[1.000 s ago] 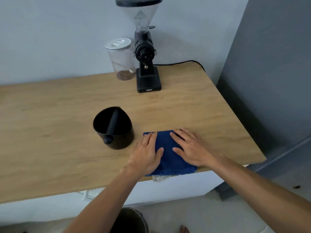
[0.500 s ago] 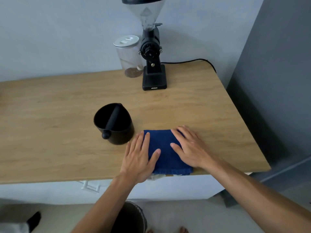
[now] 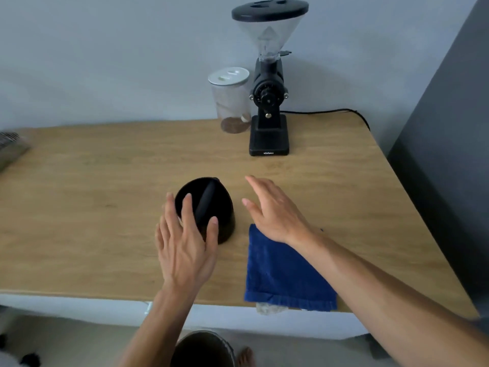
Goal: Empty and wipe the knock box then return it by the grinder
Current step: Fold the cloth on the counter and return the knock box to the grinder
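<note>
The black knock box [image 3: 211, 200] with its bar across the top stands upright on the wooden table [image 3: 105, 181]. My left hand [image 3: 185, 242] hovers open at its near left side, fingers spread over the rim. Just right of the box, my right hand [image 3: 272, 210] is open too, above the far edge of the folded blue cloth [image 3: 280, 276]. The cloth lies at the table's front edge. The black coffee grinder [image 3: 268, 102] stands at the back of the table by the wall.
A clear jar [image 3: 232, 102] with a white lid sits left of the grinder. The grinder's cord [image 3: 330, 111] runs along the back right. A dark bin [image 3: 203, 348] stands on the floor under the front edge. A grey wall rises at right.
Both hands have lifted off the blue cloth and moved forward and left to either side of the knock box. The cloth stays flat on the table.
</note>
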